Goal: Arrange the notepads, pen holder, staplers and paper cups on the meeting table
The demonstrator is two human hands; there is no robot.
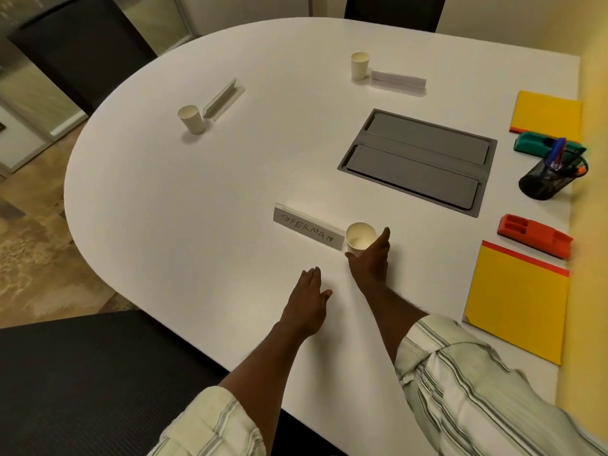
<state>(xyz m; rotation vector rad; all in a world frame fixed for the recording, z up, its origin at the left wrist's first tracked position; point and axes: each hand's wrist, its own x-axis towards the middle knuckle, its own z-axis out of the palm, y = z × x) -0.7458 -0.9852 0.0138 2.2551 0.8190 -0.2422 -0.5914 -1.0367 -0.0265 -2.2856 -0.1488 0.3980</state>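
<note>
White paper, the nearest cup (pixel 360 236) stands upright at the right-hand end of the SUPERMAN name card (pixel 307 227), touching or just beside it. The right hand (pixel 370 261) cups it from the near side: thumb against the lower left of the wall, forefinger extended past its right flank, the other digits hidden. The grasp looks loose, and whether it is closing or releasing cannot be told. The left hand (pixel 307 299) lies flat and open on the meeting table (pixel 197 209), holding nothing, nearer the person than the card and to its near right. The cup therefore lies directly ahead of the right hand, which is the closer of the two.

Right of the card, along the table's far right edge, lie a yellow notepad (pixel 518 301) and an orange stapler (pixel 534 235); beyond these stand the mesh pen holder (pixel 549 179), a green stapler (pixel 539 146) and a second notepad (pixel 546 111). The grey cable hatch (pixel 418 161) sits beyond the card to its right. Two further cups (pixel 192 119) (pixel 359 65), each beside its own card (pixel 223 98) (pixel 398 81), stand well beyond the SUPERMAN card. Judged from this layout, the cups are placed; the stationery awaits distribution.
</note>
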